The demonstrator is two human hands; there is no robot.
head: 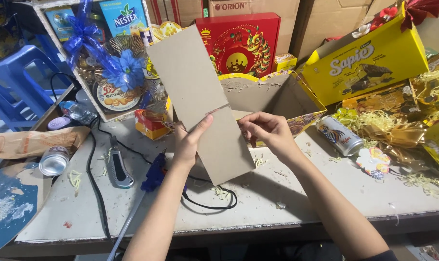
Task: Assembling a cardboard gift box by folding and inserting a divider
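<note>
Gripping a long grey cardboard strip [200, 104] upright above the table [325, 188], left hand [189, 141] pinching its lower edge at 9 o'clock, right hand [267, 130] pinching the creased middle at 3 o'clock, blue glue gun [154, 173] at 7 o'clock, drink can [339, 135] farther right

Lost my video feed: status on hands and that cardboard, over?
Left hand and right hand both grip the long grey-brown cardboard strip, held upright at its crease. Blue glue gun lies underneath.
</note>
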